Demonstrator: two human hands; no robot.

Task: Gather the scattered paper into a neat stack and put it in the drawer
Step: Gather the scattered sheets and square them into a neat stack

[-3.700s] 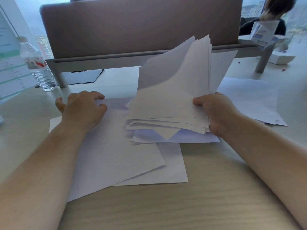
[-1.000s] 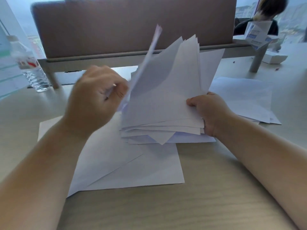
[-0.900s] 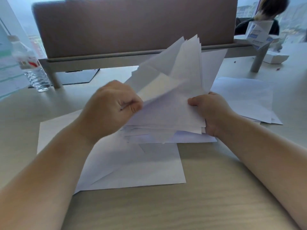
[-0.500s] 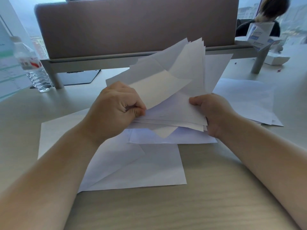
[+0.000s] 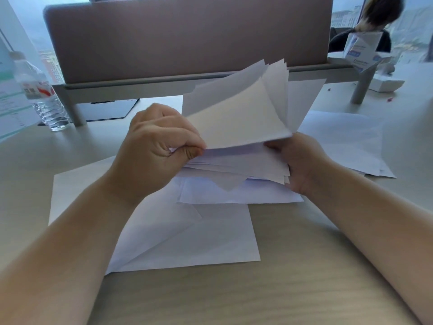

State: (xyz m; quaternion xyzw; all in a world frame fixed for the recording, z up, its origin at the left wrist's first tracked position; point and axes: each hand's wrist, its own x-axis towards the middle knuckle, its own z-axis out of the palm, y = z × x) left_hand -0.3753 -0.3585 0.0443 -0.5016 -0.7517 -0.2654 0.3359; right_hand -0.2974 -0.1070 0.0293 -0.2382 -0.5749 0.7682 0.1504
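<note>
An uneven bundle of white paper point(image 5: 246, 113) is held tilted up over the wooden desk, its far edges fanned out. My right hand point(image 5: 302, 163) grips the bundle's near right corner. My left hand point(image 5: 154, 148) pinches the near left corner of the top sheet, which lies over the bundle. Loose sheets point(image 5: 187, 235) lie flat on the desk under my hands and forearms. More sheets point(image 5: 346, 141) lie to the right. No drawer is in view.
A brown divider panel point(image 5: 187, 36) on grey legs stands across the desk behind the paper. A water bottle point(image 5: 39, 95) stands at the left, with a dark clipboard point(image 5: 107, 111) under the divider. A person sits beyond the divider at the far right, near white boxes point(image 5: 360, 52).
My left hand lifted one sheet from the desk, carried it right and laid it onto the bundle, which my right hand kept holding. The left hand now pinches that sheet's corner.
</note>
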